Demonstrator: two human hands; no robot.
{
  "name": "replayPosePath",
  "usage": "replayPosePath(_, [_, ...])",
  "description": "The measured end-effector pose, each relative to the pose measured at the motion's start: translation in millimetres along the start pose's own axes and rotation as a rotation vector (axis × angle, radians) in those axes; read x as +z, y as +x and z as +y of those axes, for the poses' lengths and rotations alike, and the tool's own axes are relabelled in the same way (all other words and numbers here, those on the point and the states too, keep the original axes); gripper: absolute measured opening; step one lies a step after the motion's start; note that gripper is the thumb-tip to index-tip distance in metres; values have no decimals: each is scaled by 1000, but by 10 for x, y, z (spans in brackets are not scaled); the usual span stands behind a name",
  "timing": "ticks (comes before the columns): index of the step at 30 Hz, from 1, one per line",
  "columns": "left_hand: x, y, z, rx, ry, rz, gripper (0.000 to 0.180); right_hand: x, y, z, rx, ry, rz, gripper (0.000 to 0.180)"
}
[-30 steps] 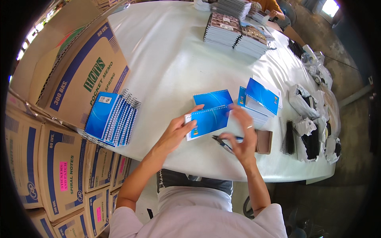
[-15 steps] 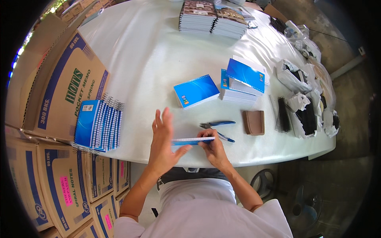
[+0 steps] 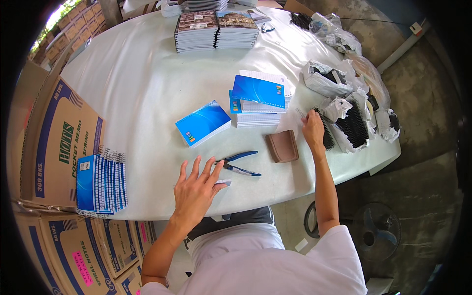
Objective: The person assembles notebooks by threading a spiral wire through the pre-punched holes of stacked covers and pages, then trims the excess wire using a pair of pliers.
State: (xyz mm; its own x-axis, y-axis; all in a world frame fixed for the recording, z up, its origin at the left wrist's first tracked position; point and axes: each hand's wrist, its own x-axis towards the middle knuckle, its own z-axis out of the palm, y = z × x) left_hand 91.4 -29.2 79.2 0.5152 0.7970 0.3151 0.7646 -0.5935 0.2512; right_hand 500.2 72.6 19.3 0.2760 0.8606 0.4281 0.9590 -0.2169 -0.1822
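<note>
My left hand [image 3: 195, 191] is over a small memo pad [image 3: 224, 182] near the table's front edge, its thumb along the pad. Most of the pad is hidden under the hand, and the fingers are spread. At the right, my right hand [image 3: 313, 129] has its fingertips pinched on a thin spiral wire coil [image 3: 300, 113], beside a bundle of black coils [image 3: 326, 132]. Just beyond my left fingers lie blue-handled pliers [image 3: 241, 164] with their handles apart. A brown leather-like case [image 3: 282, 146] sits between the pliers and my right forearm.
Blue-covered pads [image 3: 204, 122] lie mid-table, with a taller pad stack [image 3: 258, 120] to their right. Bound blue notebooks [image 3: 101, 184] stand by a carton [image 3: 69, 147] at the left. Thick photo-covered books [image 3: 216, 37] are at the back. Plastic bags of coils [image 3: 351, 120] line the right edge.
My right hand has let go of the pad and moved right to the coils. My left hand has lowered over the pad. The view has shifted rightward.
</note>
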Motion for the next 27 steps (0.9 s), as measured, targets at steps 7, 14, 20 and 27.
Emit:
replayPosePath(7, [-16, 6, -1, -13, 99, 19, 56, -850, -298, -669, -193, 696, -187, 26])
replayPosePath(14, [-35, 26, 9, -20, 46, -11, 57, -987, -1051, -1505, -241, 1072, -599, 23])
replayPosePath(20, [-17, 8, 1, -34, 51, -11, 57, -911, -1002, -1477, -331, 1151, -715, 24])
replayPosePath(27, [-1, 4, -12, -45, 61, -18, 56, -898, -968, -1497, -417, 993, -827, 20])
